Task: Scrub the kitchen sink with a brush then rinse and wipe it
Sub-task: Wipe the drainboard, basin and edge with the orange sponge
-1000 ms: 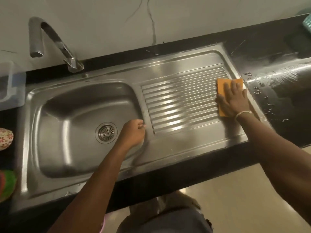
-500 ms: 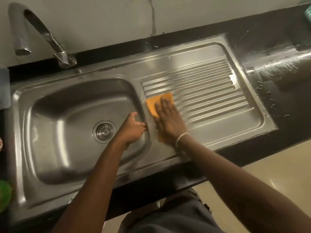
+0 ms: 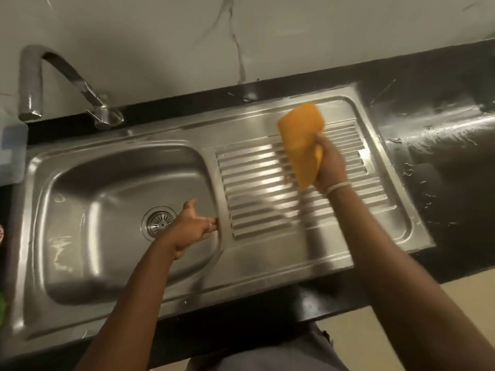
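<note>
A stainless steel sink (image 3: pixel 128 298) with a drain strainer (image 3: pixel 158 223) in its basin fills the left half, and its ribbed drainboard (image 3: pixel 257 188) lies to the right. My right hand (image 3: pixel 330 163) grips an orange cloth (image 3: pixel 301 140), lifted off the drainboard above its upper middle. My left hand (image 3: pixel 191 228) rests on the basin's right rim, fingers relaxed, thumb raised. No brush is in view.
A curved steel tap (image 3: pixel 53 84) stands at the back left. Wet black countertop (image 3: pixel 442 124) extends to the right of the drainboard. A pale marbled wall (image 3: pixel 241 36) runs behind. Beige floor (image 3: pixel 476 290) shows at the lower right.
My right hand, which pressed the cloth flat and swept it leftward across the drainboard, has now lifted the cloth and carried it back right and farther away. My left hand opened slightly.
</note>
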Available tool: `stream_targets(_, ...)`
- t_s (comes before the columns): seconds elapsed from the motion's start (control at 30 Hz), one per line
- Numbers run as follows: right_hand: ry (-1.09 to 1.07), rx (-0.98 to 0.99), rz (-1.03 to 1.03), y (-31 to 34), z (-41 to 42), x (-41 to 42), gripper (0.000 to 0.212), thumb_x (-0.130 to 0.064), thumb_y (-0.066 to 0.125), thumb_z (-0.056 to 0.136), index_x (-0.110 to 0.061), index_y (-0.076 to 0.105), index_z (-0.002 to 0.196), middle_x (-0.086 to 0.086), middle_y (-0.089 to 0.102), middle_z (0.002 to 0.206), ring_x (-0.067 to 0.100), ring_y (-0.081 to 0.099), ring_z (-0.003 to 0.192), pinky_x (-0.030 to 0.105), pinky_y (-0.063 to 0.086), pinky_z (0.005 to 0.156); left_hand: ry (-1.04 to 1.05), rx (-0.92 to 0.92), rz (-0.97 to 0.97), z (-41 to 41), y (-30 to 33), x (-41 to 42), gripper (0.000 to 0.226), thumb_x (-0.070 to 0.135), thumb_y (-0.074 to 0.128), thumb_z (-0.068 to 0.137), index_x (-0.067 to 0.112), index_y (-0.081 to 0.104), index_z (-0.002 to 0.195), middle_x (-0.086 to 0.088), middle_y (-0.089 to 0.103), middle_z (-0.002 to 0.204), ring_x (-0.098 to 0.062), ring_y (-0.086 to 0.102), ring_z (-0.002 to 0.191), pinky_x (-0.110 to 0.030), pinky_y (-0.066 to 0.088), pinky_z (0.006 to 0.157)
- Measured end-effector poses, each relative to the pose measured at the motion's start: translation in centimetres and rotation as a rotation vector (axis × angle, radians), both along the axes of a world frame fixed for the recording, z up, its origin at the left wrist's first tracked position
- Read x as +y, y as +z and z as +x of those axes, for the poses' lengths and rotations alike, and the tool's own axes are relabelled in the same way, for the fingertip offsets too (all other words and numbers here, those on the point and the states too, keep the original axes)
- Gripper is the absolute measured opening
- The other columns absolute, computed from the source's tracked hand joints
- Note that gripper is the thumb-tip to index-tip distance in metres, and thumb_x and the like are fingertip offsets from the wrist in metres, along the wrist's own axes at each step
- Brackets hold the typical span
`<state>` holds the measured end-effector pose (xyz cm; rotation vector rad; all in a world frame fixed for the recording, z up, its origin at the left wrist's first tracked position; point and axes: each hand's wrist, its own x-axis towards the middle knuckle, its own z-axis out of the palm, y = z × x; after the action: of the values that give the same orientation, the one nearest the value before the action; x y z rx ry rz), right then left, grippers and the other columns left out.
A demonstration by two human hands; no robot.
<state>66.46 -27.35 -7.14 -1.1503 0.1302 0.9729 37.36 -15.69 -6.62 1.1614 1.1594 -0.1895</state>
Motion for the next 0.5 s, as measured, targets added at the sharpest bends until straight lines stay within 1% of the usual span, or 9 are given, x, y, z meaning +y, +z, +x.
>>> stream_targets(0.07,-0.004,-0.03,-0.037,0.4,5.7,-1.4,0.044,-0.037,0.055,0.097,-0.009,0.056,0.13,0.01,0.074,0.099,0.025,0.072,0.084,0.037,0.059,0.071,-0.014,0.042,0.038,0.5,-0.6,0.0,0.086,-0.009,0.051,0.092,0.02,-0.001,0.154,-0.005,0.069,0.101,-0.024,0.066,0.103,-0.039,0.049,0.096)
stream_targets(0.1,0.022,-0.146,-0.129,0.1,7.9,-1.8,0.049,-0.037,0.059,0.094,-0.009,0.054,0.133,0.009,0.072,0.106,0.024,0.071,0.09,0.039,0.057,0.078,-0.02,0.057,0.052,0.6,-0.7,0.1,0.086,-0.008,0.052,0.091,0.02,0.002,0.154,-0.006,0.069,0.1,-0.027,0.065,0.106,-0.041,0.049,0.096)
stream_targets(0.17,0.08,-0.596,-0.472,-0.4,11.3,-2.9,0.046,-0.027,0.063,0.09,-0.004,0.059,0.129,0.007,0.068,0.107,0.016,0.064,0.091,0.039,0.053,0.088,-0.03,0.078,0.053,1.0,-0.9,0.4,0.084,-0.006,0.054,0.09,0.02,0.006,0.154,-0.012,0.068,0.105,-0.029,0.065,0.109,-0.042,0.049,0.096)
stream_targets(0.2,0.07,-0.836,-0.638,-0.8,12.5,-3.5,0.041,-0.022,0.062,0.089,-0.003,0.062,0.125,0.008,0.069,0.109,0.015,0.062,0.092,0.034,0.052,0.092,-0.036,0.083,0.049,1.2,-0.8,0.6,0.083,-0.006,0.054,0.09,0.02,0.008,0.154,-0.015,0.068,0.107,-0.029,0.065,0.108,-0.041,0.049,0.097)
stream_targets(0.23,0.044,-1.032,-0.726,-0.6,13.1,-3.8,0.038,-0.02,0.059,0.09,-0.004,0.063,0.124,0.009,0.069,0.114,0.014,0.062,0.097,0.027,0.05,0.093,-0.044,0.086,0.049,1.3,-0.8,0.7,0.082,-0.006,0.054,0.09,0.019,0.009,0.154,-0.015,0.068,0.106,-0.027,0.066,0.105,-0.041,0.049,0.097)
stream_targets(0.3,0.125,-1.276,-0.682,-0.7,13.2,-3.6,0.038,-0.019,0.057,0.095,-0.006,0.06,0.13,0.01,0.063,0.13,0.018,0.059,0.116,0.021,0.042,0.101,-0.063,0.086,0.053,1.4,-0.7,1.0,0.077,-0.007,0.053,0.091,0.016,0.013,0.153,-0.011,0.069,0.102,-0.024,0.068,0.099,-0.039,0.051,0.095)
stream_targets(0.37,0.45,-1.391,-0.66,-2.3,12.3,-2.1,0.05,-0.033,0.05,0.1,-0.009,0.047,0.144,0.012,0.043,0.151,0.026,0.04,0.14,0.033,0.029,0.116,-0.072,0.093,0.05,1.6,-0.6,1.3,0.074,-0.007,0.052,0.092,0.013,0.016,0.153,-0.01,0.068,0.101,-0.023,0.068,0.097,-0.038,0.052,0.092)
stream_targets(0.43,0.757,-1.498,-0.838,-4.9,11.0,-0.7,0.071,-0.058,0.027,0.1,-0.016,0.023,0.156,0.011,0.015,0.164,0.031,0.013,0.151,0.049,0.012,0.123,-0.082,0.101,0.042,1.7,-0.7,1.4,0.072,-0.007,0.052,0.092,0.013,0.018,0.153,-0.01,0.069,0.1,-0.023,0.069,0.096,-0.037,0.053,0.091)
stream_targets(0.5,0.848,-1.59,-1.008,-6.9,10.4,-0.1,0.077,-0.067,0.01,0.097,-0.023,0.005,0.159,0.006,-0.001,0.166,0.032,-0.002,0.153,0.054,-0.001,0.122,-0.097,0.111,0.044,1.8,-0.8,1.7,0.072,-0.006,0.053,0.092,0.014,0.02,0.152,-0.013,0.07,0.102,-0.023,0.07,0.095,-0.037,0.053,0.092)
